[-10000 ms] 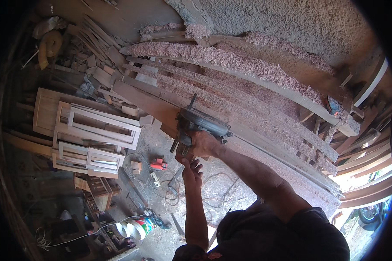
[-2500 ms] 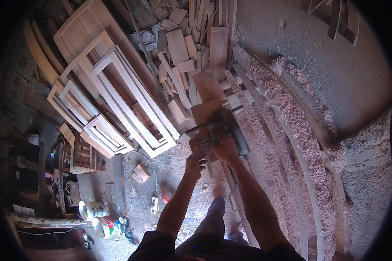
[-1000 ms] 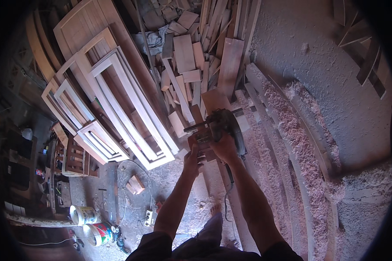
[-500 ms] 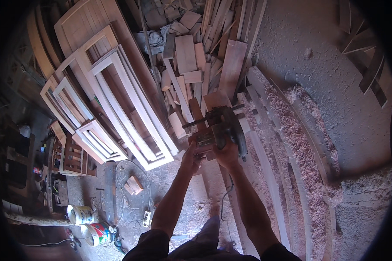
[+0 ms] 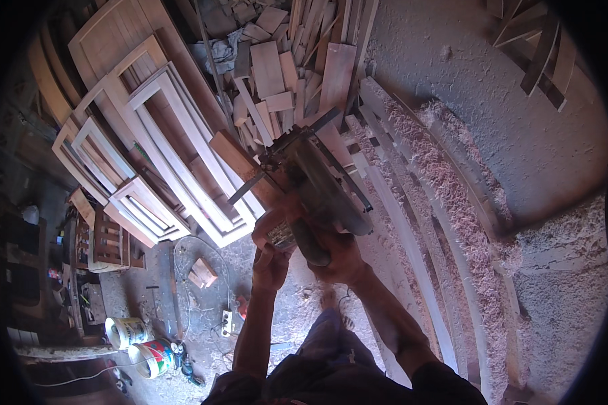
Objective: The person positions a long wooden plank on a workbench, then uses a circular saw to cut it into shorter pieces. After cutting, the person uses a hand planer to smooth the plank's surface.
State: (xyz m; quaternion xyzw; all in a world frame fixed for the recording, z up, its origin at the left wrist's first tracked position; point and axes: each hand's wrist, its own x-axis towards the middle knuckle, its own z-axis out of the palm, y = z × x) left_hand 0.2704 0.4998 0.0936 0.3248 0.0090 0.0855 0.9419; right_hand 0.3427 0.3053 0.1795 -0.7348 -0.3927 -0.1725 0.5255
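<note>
Both my hands hold a dark electric hand planer [image 5: 314,179] raised in front of me. My right hand [image 5: 341,255] grips its rear handle. My left hand [image 5: 271,239] clasps the tool's underside near its front left corner. The planer hangs above a row of long curved wooden planks [image 5: 412,243] heaped with pinkish shavings [image 5: 452,196]. A short brown wood block [image 5: 233,156] lies just left of the tool.
Pale wooden window frames [image 5: 162,155] lean stacked at the left. Offcut boards [image 5: 277,67] are piled at the top. On the dusty floor lie a cable with a socket strip [image 5: 228,322], two paint buckets [image 5: 142,344] and a small wood block [image 5: 203,273].
The planer has come up closer to the camera and tilted, lifted off the planks. Both hands stayed on it. My view shifted slightly.
</note>
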